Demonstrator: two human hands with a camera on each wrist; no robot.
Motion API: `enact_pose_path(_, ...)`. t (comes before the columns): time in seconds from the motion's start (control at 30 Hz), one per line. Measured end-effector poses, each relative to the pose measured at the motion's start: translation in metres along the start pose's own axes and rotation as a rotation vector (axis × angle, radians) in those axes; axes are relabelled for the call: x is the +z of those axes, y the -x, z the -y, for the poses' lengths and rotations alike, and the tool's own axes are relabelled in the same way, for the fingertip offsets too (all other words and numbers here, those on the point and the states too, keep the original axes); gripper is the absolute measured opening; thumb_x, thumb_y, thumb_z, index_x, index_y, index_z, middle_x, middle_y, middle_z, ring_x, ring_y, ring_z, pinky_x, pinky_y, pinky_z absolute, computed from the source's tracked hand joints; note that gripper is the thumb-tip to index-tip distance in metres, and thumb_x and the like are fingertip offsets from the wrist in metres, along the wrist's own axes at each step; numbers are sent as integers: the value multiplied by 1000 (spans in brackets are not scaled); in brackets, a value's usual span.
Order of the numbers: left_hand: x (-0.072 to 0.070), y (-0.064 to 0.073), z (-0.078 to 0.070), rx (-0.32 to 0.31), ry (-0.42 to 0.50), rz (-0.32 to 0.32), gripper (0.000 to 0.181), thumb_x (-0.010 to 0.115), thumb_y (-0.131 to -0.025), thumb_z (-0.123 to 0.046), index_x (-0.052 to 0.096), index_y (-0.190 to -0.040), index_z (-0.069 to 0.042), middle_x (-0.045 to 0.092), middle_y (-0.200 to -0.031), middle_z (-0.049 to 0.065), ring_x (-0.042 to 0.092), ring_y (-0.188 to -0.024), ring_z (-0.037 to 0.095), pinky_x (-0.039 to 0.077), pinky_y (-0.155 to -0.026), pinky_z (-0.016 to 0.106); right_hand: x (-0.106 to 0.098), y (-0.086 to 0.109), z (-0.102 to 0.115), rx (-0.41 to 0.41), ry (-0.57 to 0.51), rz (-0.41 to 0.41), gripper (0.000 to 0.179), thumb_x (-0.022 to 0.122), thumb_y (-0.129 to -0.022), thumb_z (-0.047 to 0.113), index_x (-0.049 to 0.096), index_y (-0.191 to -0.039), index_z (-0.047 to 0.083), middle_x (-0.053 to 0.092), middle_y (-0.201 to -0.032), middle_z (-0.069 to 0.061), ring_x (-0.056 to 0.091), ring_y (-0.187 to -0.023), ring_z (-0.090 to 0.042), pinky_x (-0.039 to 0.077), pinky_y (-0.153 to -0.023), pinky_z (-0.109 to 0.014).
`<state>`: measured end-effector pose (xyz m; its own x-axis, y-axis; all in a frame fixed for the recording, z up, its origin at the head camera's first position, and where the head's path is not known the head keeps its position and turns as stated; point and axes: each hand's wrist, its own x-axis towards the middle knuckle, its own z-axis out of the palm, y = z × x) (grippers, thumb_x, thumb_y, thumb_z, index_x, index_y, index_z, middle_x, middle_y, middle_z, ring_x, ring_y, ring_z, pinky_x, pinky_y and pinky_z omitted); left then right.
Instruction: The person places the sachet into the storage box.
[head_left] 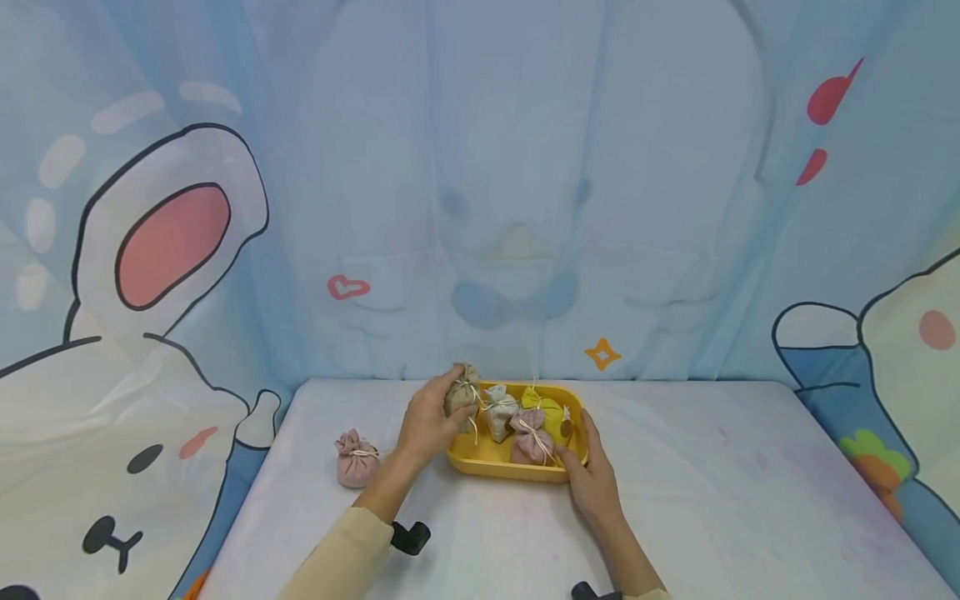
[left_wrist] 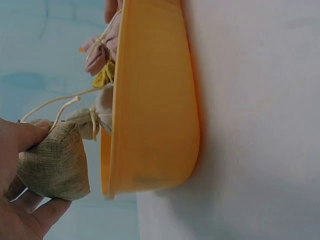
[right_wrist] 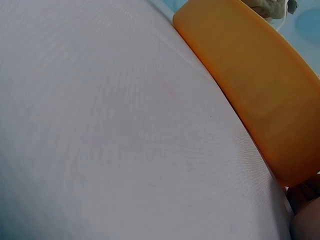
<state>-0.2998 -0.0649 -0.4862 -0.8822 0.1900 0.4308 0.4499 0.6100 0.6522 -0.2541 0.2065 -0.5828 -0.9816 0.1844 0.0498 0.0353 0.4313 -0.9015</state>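
White tabletop (head_left: 705,500), olive pouch (left_wrist: 56,162), left grip (head_left: 427,422) around its sides

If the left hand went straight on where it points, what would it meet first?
Beyond the olive pouch it holds, the left hand would probably meet the blue curtain first; the yellow tray's far rim might come sooner, as depth is unclear.

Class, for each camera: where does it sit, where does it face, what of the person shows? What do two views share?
Head: on the head, facing forward and down at the tray; left hand, right hand and forearms show.
Left wrist: on that wrist, facing tray and green bag; left hand shows, plus a right finger.
Right wrist: on that wrist, facing table and tray; part of that hand shows.
Both wrist views share the tray's outside.
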Motion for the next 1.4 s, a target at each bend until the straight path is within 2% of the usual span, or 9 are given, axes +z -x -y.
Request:
enact_pose_path(0.27, 8, 2, -4, -13, -10, 33, 66, 82, -91, -19, 56, -150, -13, 65, -143, 12, 62, -131, 34, 51, -109, 51, -1, 1, 1, -3, -5, 4, 75, 53, -107, 26, 10, -169, 26, 15, -176, -9, 14, -161, -37, 15, -129, -59)
enact_pose_path(0.67, 17, 6, -2, -3, -10, 38, 63, 83, -90, -19, 58, -147, -14, 65, -144, 12, 61, -134, 33, 50, -111, 51, -1, 1, 2, -2, 3, 0, 75, 52, -107, 28, 10, -169, 25, 15, -176, -9, 14, -161, -37, 15, -129, -58)
enact_pose_path(0.9, 21, 8, 0, -23, -18, 46, 61, 84, -89, -21, 59, -145, -18, 64, -145, 8, 60, -135, 31, 50, -111, 49, -2, 1, 4, -5, 7, 3, 75, 52, -107, 27, 10, -169, 24, 15, -175, -11, 14, -161, -38, 15, -129, -58)
enact_pose_path(1.4, 29, 11, 1, -28, -23, 69, 59, 84, -90, -21, 60, -143, -18, 64, -145, 6, 61, -134, 29, 51, -109, 48, -2, 1, 3, -8, -3, 6, 76, 53, -106, 26, 11, -169, 24, 15, -175, -10, 13, -161, -38, 14, -129, -58)
